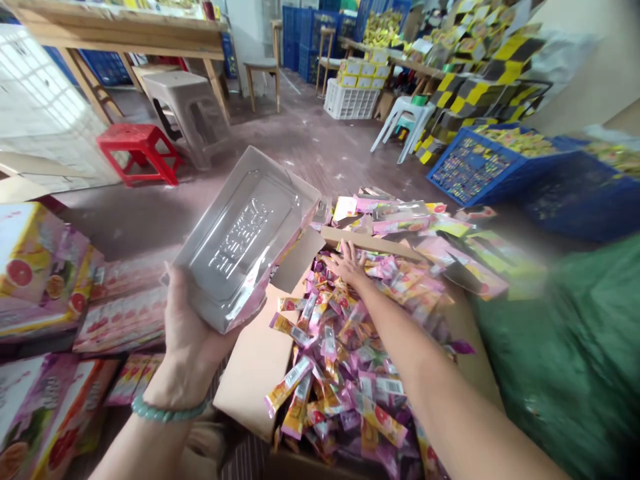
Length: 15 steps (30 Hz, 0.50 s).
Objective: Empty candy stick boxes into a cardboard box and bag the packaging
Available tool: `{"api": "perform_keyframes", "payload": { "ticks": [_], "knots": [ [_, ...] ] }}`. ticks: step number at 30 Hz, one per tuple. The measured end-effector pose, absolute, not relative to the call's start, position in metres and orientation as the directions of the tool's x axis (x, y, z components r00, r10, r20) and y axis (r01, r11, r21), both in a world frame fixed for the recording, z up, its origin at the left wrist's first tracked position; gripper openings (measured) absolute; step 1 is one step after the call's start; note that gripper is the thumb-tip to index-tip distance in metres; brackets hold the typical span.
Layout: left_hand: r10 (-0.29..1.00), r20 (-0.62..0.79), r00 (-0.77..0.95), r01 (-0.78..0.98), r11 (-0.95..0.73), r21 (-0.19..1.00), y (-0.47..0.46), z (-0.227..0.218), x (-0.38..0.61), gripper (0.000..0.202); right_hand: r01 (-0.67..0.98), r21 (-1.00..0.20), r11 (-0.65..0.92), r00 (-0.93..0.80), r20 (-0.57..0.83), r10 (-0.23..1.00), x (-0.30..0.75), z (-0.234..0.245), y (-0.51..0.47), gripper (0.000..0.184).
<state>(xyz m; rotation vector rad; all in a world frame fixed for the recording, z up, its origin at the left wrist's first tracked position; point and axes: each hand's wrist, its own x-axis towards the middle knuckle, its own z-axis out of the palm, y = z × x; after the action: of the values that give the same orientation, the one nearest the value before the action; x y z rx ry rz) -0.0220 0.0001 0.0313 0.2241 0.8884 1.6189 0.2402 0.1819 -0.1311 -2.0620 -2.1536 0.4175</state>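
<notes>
My left hand (187,333) grips a clear plastic tray (245,237) from below, tilted with its embossed bottom facing me; a green bead bracelet sits on that wrist. My right hand (347,263) reaches forward into a cardboard box (255,367) heaped with several small pink and yellow sachets (340,360). Its fingers lie spread on the sachets at the far side of the heap, and I cannot see anything held in them.
Stacked pink and yellow printed boxes (45,267) stand at the left. Flat printed packs (400,217) lie beyond the box. A blue crate (480,167) sits at the right, a green sheet (575,360) at the near right. A red stool (137,150) and grey stool (183,107) stand behind.
</notes>
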Motion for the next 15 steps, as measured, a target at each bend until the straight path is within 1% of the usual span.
{"api": "perform_keyframes", "payload": {
  "ticks": [2, 4, 6, 8, 10, 11, 13, 15],
  "knots": [
    [0.905, -0.339, -0.259, -0.757, 0.027, 0.652, 0.001, 0.032, -0.021, 0.046, 0.963, -0.271, 0.008, -0.049, -0.147, 0.988, 0.236, -0.126, 0.179, 0.06],
    [0.908, -0.339, -0.247, -0.764, 0.032, 0.644, 0.0, 0.033, -0.02, 0.048, 0.961, -0.277, 0.008, -0.048, -0.138, 0.989, 0.234, -0.112, 0.175, 0.06],
    [0.916, -0.319, -0.242, -0.772, 0.017, 0.635, -0.001, 0.036, -0.019, 0.05, 0.959, -0.284, 0.028, -0.044, -0.051, 0.998, 0.226, -0.093, 0.165, 0.054],
    [0.926, -0.282, -0.252, -0.775, -0.019, 0.631, -0.003, 0.038, -0.019, 0.052, 0.959, -0.27, 0.086, -0.069, 0.072, 0.995, 0.206, -0.078, 0.145, 0.055],
    [0.935, -0.248, -0.255, -0.779, -0.047, 0.625, -0.004, 0.039, -0.02, 0.053, 0.946, -0.23, 0.23, -0.202, 0.141, 0.969, 0.176, -0.072, 0.116, 0.058],
    [0.939, -0.238, -0.249, -0.781, -0.049, 0.623, -0.005, 0.039, -0.022, 0.052, 0.92, -0.207, 0.333, -0.31, 0.137, 0.941, 0.161, -0.074, 0.099, 0.06],
    [0.944, -0.235, -0.232, -0.78, -0.037, 0.625, -0.007, 0.037, -0.027, 0.051, 0.843, -0.156, 0.515, -0.51, 0.077, 0.857, 0.139, -0.083, 0.064, 0.066],
    [0.937, -0.261, -0.234, -0.77, -0.014, 0.638, -0.008, 0.036, -0.033, 0.05, 0.763, -0.142, 0.63, -0.633, 0.027, 0.773, 0.136, -0.099, 0.03, 0.067]
  ]
}}
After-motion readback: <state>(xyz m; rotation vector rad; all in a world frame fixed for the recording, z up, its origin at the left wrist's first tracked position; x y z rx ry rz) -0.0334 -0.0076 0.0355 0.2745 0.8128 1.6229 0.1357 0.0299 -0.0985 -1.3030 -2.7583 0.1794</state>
